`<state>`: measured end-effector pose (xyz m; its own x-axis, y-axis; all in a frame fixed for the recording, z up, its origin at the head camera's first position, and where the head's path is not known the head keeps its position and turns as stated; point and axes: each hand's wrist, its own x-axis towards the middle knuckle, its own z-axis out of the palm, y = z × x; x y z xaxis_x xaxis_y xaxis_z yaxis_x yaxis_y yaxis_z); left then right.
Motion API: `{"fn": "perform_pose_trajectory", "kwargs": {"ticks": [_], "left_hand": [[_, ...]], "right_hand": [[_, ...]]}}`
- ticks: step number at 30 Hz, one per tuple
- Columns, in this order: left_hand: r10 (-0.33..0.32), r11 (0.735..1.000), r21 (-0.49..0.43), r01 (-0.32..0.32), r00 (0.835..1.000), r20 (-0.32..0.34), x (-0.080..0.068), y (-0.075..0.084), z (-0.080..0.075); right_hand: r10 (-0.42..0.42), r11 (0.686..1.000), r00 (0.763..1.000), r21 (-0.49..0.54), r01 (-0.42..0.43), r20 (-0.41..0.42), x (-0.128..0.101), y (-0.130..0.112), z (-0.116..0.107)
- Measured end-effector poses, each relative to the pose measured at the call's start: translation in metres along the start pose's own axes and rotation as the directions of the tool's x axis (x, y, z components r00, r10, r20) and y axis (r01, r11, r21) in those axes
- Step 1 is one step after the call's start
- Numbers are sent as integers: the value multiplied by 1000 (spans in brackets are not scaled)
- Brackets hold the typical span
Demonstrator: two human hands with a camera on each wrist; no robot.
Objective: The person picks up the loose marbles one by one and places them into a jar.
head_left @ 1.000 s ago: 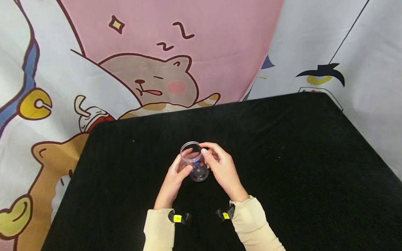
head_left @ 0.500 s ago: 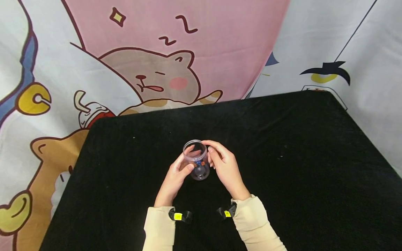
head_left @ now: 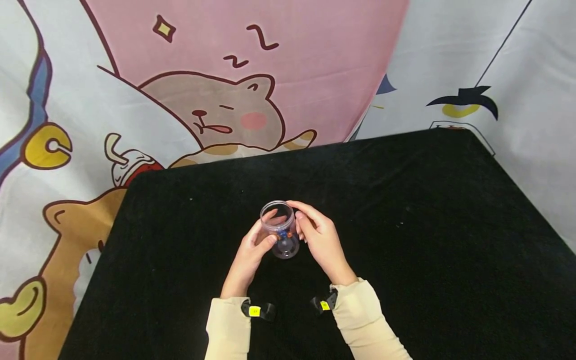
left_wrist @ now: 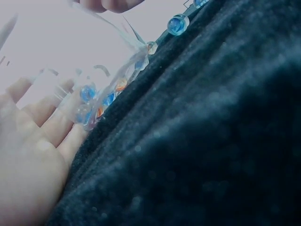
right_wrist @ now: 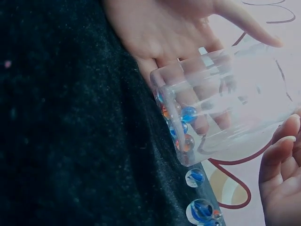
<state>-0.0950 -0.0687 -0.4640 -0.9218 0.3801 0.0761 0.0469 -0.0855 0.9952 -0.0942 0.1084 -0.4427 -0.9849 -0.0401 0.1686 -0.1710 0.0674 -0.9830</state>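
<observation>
A clear plastic jar point(head_left: 286, 247) stands on the black cloth, its open mouth facing up. My left hand point(head_left: 250, 252) grips its left side, thumb in front and fingers behind. Blue and orange marbles point(right_wrist: 188, 114) lie at the jar's bottom in the right wrist view. My right hand point(head_left: 320, 240) is at the jar's right, with its index fingertip at the rim and the thumb beside it. In the left wrist view, the left palm point(left_wrist: 28, 160) faces the jar. A blue marble point(left_wrist: 178, 24) and others lie outside the jar on the cloth.
Black cloth point(head_left: 427, 240) covers the table, with a few tiny pale specks. Behind it hangs a cartoon-printed curtain point(head_left: 342, 70). Each wrist wears a black strap point(head_left: 262, 311) with a yellow tag.
My right thumb has drawn slightly away from the jar's rim. The jar and left hand keep nearly the same place; the view shifts a little.
</observation>
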Motion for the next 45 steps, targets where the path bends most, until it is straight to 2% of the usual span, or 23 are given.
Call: {"fn": "perform_pose_trajectory", "kwargs": {"ticks": [4,9,16,22,25,29,32,45], "left_hand": [[-16,1000,7,16,999,-27,0,-4,-2],[-36,999,13,37,998,-50,2,-14,-4],[-27,999,-29,26,999,-30,4,-19,-4],[-44,999,-10,43,998,-40,4,-17,-3],[-43,999,0,43,998,-48,3,-17,-3],[-45,999,2,45,997,-56,2,-18,-4],[-41,999,-7,40,998,-56,1,-18,-5],[-33,999,-5,33,998,-62,0,-17,-5]], "right_hand": [[16,998,1000,-62,-16,-7,1,13,0],[12,993,1000,-118,-13,-5,0,18,0],[51,992,999,-113,-52,-11,-1,15,-2],[74,993,997,-89,-75,-12,-5,-9,-2],[63,994,998,-90,-65,-17,-5,-8,-1],[43,994,999,-102,-44,-16,-3,12,0],[50,993,999,-110,-50,-9,-2,17,1],[61,992,998,-112,-61,-10,-1,15,3]]}}
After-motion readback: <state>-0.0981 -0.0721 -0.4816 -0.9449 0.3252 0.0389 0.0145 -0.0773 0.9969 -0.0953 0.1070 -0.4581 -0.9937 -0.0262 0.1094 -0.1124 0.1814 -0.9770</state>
